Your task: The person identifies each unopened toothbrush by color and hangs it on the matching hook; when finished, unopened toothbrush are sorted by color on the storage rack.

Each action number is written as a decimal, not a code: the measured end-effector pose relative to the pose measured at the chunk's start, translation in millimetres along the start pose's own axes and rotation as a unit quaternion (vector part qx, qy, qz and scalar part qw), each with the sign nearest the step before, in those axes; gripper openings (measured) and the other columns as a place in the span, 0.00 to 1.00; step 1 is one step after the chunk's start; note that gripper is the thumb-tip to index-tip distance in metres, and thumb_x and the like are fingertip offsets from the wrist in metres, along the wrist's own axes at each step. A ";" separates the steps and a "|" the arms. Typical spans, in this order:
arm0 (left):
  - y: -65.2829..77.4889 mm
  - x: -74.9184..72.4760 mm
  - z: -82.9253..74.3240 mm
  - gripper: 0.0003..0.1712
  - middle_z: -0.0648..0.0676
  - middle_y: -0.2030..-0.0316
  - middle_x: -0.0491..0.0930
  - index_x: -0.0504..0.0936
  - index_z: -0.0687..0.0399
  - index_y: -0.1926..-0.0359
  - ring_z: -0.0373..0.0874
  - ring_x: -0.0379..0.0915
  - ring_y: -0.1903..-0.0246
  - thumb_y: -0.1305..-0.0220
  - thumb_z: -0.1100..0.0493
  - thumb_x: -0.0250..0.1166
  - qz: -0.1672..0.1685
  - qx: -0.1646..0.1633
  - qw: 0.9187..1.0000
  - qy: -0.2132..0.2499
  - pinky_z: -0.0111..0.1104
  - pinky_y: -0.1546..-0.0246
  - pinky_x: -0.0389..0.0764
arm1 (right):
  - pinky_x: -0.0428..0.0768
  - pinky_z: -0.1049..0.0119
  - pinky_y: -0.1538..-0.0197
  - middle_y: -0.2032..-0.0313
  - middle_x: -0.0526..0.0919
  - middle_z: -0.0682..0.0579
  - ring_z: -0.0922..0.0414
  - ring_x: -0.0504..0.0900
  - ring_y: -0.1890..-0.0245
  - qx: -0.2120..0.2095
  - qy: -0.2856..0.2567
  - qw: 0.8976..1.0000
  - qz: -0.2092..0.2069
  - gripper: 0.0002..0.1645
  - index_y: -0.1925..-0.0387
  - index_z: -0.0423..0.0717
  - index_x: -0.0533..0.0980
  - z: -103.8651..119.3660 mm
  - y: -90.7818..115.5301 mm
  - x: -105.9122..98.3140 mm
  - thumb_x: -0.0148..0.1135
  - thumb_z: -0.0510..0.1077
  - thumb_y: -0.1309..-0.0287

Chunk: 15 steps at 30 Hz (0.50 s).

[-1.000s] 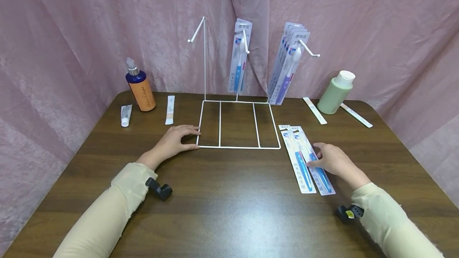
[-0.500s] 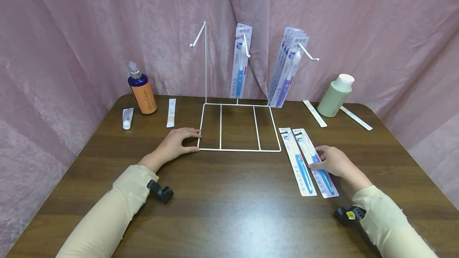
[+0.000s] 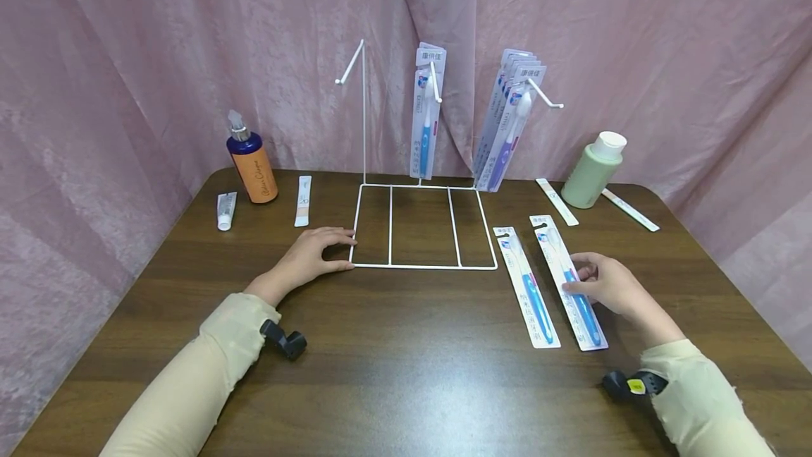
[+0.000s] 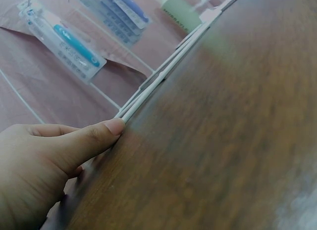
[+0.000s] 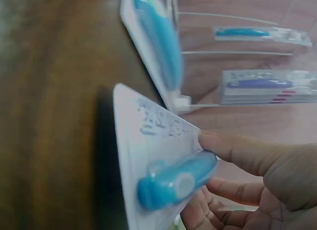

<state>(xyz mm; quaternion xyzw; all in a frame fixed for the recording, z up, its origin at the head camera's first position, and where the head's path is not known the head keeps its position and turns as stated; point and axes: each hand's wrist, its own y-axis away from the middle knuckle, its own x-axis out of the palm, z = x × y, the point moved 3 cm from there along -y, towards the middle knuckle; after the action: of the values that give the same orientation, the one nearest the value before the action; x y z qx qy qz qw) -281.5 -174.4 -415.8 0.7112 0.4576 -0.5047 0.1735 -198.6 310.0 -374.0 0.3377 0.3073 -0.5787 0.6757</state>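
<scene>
A packaged toothbrush (image 3: pixel 574 288) with a blue handle is held by its right edge between the thumb and fingers of my right hand (image 3: pixel 609 284). In the right wrist view, its card (image 5: pixel 148 136) stands tilted with one edge raised off the table. Left of it, a second blue packaged toothbrush (image 3: pixel 528 291) lies flat. My left hand (image 3: pixel 307 252) holds the front left corner of the white wire display rack (image 3: pixel 421 266), thumb at the corner and fingers on the left bar. Blue packaged toothbrushes (image 3: pixel 426 125) hang on the rack's middle hook, and several purple ones (image 3: pixel 504 132) on the right hook.
The rack's left hook (image 3: pixel 349 63) is bare. An orange and blue pump bottle (image 3: pixel 252 166), a small white tube (image 3: pixel 225 211) and a white sachet (image 3: pixel 303 200) stand or lie at left. A green bottle (image 3: pixel 593 171) stands among white sticks (image 3: pixel 557 201) at the back right.
My right hand has drawn the right toothbrush pack away from the other one, to the right, and its edge has come up. My left hand has stayed on the rack.
</scene>
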 end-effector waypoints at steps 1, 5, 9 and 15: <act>-0.3 0.0 -0.1 0.27 0.54 0.36 0.74 0.81 0.50 0.45 0.55 0.66 0.35 0.45 0.47 0.71 0.000 0.000 1.000 0.000 0.56 0.33 0.58 | 0.80 0.67 0.71 0.63 0.79 0.37 0.58 0.78 0.71 -0.003 0.004 1.000 -0.008 0.40 0.39 0.24 0.64 1.3 1.4 -3.7 0.69 0.44 0.46; -0.8 -0.7 -0.4 0.28 0.54 0.37 0.74 0.81 0.50 0.44 0.55 0.66 0.35 0.46 0.47 0.71 -0.001 0.003 1.000 -0.001 0.56 0.33 0.58 | 0.77 0.69 0.73 0.61 0.80 0.37 0.59 0.75 0.70 -0.016 0.019 0.998 -0.053 0.39 0.38 0.29 0.64 10.3 7.7 -21.6 0.68 0.44 0.45; -0.3 -1.2 -0.2 0.28 0.54 0.36 0.74 0.81 0.50 0.44 0.55 0.66 0.35 0.46 0.47 0.71 -0.001 0.000 1.000 -0.001 0.57 0.32 0.58 | 0.74 0.72 0.73 0.62 0.81 0.37 0.67 0.73 0.72 -0.043 0.033 0.991 -0.122 0.36 0.38 0.32 0.66 23.8 14.1 -38.8 0.67 0.45 0.43; -0.1 -0.3 -1.1 0.28 0.54 0.36 0.73 0.81 0.50 0.44 0.55 0.66 0.34 0.45 0.47 0.71 0.001 -0.002 1.000 -0.001 0.57 0.32 0.57 | 0.68 0.79 0.71 0.67 0.79 0.56 0.82 0.68 0.72 -0.067 0.013 0.973 -0.222 0.35 0.37 0.39 0.69 45.7 24.3 -57.4 0.69 0.45 0.45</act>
<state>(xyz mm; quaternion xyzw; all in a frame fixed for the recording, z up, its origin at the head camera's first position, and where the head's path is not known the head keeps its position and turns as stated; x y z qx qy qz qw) -281.0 -173.8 -415.0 0.7108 0.4575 -0.5045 0.1759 -181.6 308.3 -298.6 0.2226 0.4216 -0.6876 0.5476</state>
